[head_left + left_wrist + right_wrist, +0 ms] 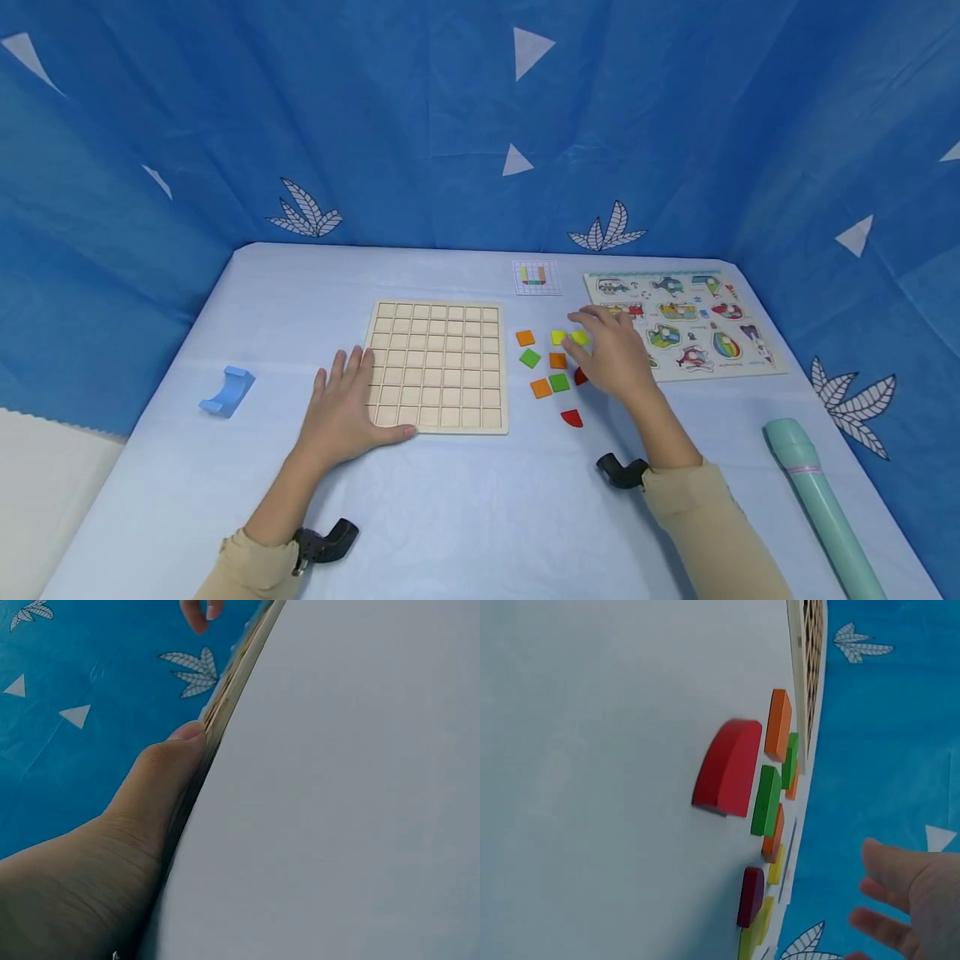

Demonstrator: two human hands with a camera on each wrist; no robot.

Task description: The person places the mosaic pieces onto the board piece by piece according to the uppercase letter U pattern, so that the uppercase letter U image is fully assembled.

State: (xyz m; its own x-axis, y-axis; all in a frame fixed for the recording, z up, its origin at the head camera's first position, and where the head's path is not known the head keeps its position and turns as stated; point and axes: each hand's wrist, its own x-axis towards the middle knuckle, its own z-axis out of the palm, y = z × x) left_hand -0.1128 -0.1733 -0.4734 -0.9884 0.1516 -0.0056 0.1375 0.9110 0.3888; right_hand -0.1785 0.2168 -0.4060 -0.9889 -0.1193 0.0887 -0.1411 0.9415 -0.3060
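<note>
My left hand [341, 408] rests at the near left corner of a wooden grid board [438, 367], fingers spread along its left side. In the left wrist view the thumb lies against the board's edge [238, 682]. My right hand [617, 354] hovers over the loose pieces, fingers slightly bent and apart, holding nothing. Under or near it lie yellow squares [558, 337], orange squares [541, 388], green squares [559, 382] and red quarter-round pieces [572, 418]. One red piece is partly hidden by this hand in the head view.
A small pattern card [555, 287] lies behind the pieces. At the right is a picture puzzle board [735, 371], with a mint-green tube-shaped object [821, 504] nearer. A blue curved block [228, 392] lies at the left. Blue cloth [420, 125] hangs behind the table.
</note>
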